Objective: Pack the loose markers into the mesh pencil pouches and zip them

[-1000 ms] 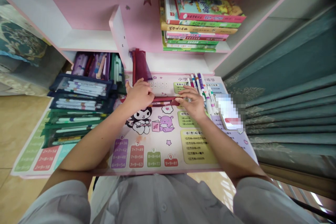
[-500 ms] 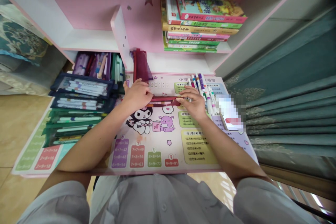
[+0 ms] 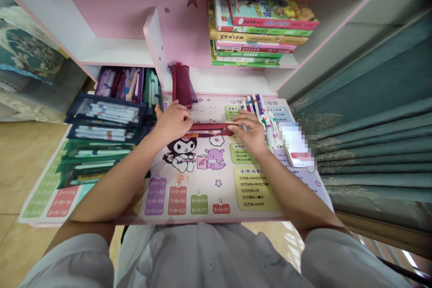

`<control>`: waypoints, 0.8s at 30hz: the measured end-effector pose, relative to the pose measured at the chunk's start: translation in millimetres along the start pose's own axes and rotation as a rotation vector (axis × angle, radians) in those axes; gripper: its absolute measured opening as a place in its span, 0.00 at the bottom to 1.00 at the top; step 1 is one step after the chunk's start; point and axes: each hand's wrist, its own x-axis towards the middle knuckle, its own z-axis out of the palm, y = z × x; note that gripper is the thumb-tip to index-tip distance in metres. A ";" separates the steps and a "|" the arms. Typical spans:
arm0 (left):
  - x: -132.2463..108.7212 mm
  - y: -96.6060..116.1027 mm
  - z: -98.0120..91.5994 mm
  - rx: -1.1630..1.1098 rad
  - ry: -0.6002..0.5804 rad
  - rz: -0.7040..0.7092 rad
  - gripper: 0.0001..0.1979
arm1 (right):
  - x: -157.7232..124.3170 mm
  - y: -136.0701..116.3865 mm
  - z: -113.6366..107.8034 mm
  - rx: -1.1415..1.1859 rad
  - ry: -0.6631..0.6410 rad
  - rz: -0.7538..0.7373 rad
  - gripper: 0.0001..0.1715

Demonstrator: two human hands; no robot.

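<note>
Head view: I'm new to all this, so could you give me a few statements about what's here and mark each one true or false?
1. The right hand touches a red pouch. True.
2. The left hand is on the phone. False: it is at the left part of the red pouch.
3. Pens show in the red pouch. True.
4. The phone lies left of the loose pens. False: it lies to their right.
5. The books lie stacked flat. True.
6. The curtain is yellow. False: it is blue-green.

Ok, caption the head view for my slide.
Right hand pinching one end of a red pouch of pens, left hand at the other, loose markers nearby.
</note>
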 end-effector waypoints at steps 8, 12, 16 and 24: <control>-0.6 -3.3 -1.8 0.015 0.010 0.003 0.13 | 0.7 -0.5 0.1 0.003 0.001 0.001 0.05; -0.8 -5.4 -3.2 0.019 0.011 -0.013 0.13 | 1.0 -1.1 0.3 0.001 -0.003 0.014 0.05; -2.1 -7.3 -4.3 0.015 0.004 -0.009 0.13 | 1.0 -0.8 0.2 -0.002 -0.002 0.013 0.05; -5.7 -11.0 -5.0 0.021 0.020 0.013 0.12 | 1.0 -2.4 -0.5 -0.002 -0.003 0.000 0.05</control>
